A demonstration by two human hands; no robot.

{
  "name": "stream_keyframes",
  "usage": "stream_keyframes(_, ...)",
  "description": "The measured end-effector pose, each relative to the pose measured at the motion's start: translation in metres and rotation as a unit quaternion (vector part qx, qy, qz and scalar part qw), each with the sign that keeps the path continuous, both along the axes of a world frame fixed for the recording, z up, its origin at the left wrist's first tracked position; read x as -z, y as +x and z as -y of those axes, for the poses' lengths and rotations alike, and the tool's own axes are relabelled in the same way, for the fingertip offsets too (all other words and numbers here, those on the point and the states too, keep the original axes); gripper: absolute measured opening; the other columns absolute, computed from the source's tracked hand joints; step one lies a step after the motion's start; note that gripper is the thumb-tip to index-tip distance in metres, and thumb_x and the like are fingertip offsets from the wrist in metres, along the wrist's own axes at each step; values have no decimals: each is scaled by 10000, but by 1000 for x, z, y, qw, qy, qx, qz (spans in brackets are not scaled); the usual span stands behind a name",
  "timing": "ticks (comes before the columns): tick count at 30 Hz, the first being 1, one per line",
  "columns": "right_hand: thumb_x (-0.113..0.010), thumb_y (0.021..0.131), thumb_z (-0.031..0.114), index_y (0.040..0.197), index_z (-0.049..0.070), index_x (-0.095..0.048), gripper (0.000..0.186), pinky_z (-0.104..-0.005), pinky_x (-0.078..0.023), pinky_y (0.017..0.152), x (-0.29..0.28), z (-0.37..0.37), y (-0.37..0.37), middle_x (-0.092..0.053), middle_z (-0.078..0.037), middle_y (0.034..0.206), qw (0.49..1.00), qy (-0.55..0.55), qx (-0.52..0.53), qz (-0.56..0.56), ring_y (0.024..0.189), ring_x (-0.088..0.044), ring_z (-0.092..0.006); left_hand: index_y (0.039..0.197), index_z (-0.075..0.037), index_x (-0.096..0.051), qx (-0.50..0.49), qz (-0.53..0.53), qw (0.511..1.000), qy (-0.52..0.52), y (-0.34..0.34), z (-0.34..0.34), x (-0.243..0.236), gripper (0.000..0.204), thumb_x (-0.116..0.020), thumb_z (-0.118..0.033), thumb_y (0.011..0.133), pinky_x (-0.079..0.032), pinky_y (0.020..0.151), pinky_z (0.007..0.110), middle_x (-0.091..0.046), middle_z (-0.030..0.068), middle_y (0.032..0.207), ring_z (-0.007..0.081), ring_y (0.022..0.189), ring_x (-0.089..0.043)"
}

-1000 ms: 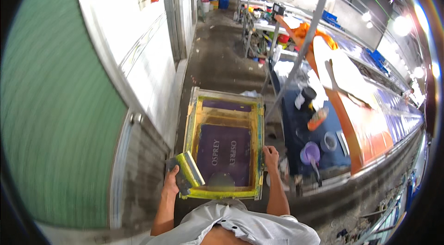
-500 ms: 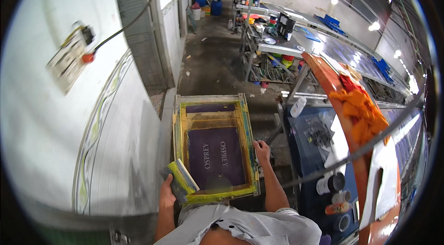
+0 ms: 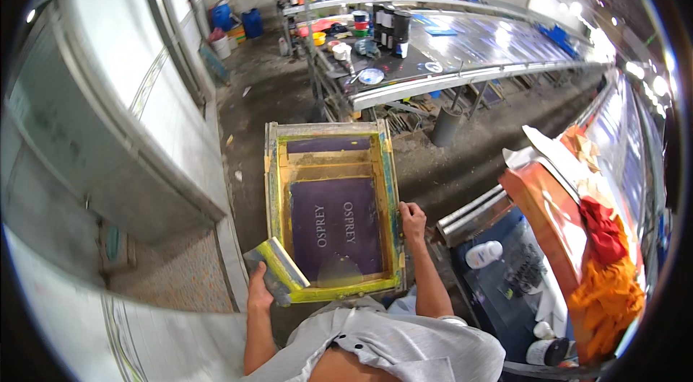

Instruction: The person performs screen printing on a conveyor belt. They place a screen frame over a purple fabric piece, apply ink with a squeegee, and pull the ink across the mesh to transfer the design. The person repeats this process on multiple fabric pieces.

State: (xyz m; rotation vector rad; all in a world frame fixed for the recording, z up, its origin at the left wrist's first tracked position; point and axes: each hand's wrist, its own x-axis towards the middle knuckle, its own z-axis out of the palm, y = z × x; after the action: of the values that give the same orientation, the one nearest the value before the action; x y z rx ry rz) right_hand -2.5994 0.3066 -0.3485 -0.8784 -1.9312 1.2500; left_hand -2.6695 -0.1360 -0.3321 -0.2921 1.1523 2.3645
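Observation:
In front of my body is a screen printing frame (image 3: pixel 273 187), tilted, with a yellow-stained wooden border and dark purple mesh (image 3: pixel 336 223) carrying pale lettering. My right hand (image 3: pixel 413 223) is closed on its right edge. At the frame's lower left corner, my left hand (image 3: pixel 260 290) grips a squeegee (image 3: pixel 280 268) with a wide, yellow-smeared body. The squeegee lies slanted over that corner, hiding part of it. Whether my left fingers also hold the frame is hidden.
Ahead stands a long metal table (image 3: pixel 476 43) with black containers (image 3: pixel 393 28) and a white plate (image 3: pixel 371 76). Nearer right, a dark tabletop holds a white bottle (image 3: pixel 484 254), beside an orange surface (image 3: pixel 541 202) with orange cloth (image 3: pixel 606 303). A doorway (image 3: pixel 108 144) opens left; blue barrels (image 3: pixel 252 23) stand far back.
The surroundings have shifted: the long table is nearer and farther left, the wall box has left view, and a doorway shows at left. My hands keep their hold on frame and squeegee.

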Motion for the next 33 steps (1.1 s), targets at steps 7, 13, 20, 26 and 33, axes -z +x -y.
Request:
stream_keyframes(7,-633,937,350,936,24,-708,335,-383,-508,667,-46,-149,-89,-696,-173,784,988,41,148,-12,724,-691,-298,1269,-42,-571,113,-91,988,-52,-182,-178,-32,555,-674,-456,914,-508,957,419,-670,85,1163,244,1061,-649)
stream_keyframes(13,-646,935,343,915,15,-706,335,-381,-494,638,-32,-267,-78,-674,-174,739,952,1,306,29,681,-676,-290,1301,-52,-553,293,-55,955,-1,-292,-366,-25,589,-766,-372,855,-528,942,448,-661,89,1182,264,1074,-652)
stream_keyframes(20,-666,934,251,886,-35,-681,290,-326,-448,609,-15,-393,-43,-602,-81,658,883,-8,470,4,644,-539,-125,1276,-68,-562,445,-71,892,-41,-355,-630,-32,581,-810,-325,817,-542,918,431,-667,61,1157,245,1046,-657)
stream_keyframes(26,-659,944,273,941,-26,-701,302,-334,-466,644,1,-451,8,-661,-85,744,818,-43,573,16,688,-581,-148,1261,-83,-564,589,-47,806,-25,-352,-822,-49,554,-813,-300,816,-548,903,429,-668,49,1130,227,1020,-659)
stream_keyframes(33,-656,931,325,969,-29,-713,360,-346,-479,690,24,-611,49,-703,-109,808,771,-84,630,47,741,-634,-190,1263,-52,-578,620,-25,783,-52,-323,-1044,14,526,-787,-281,838,-531,908,424,-657,70,1165,229,1031,-644)
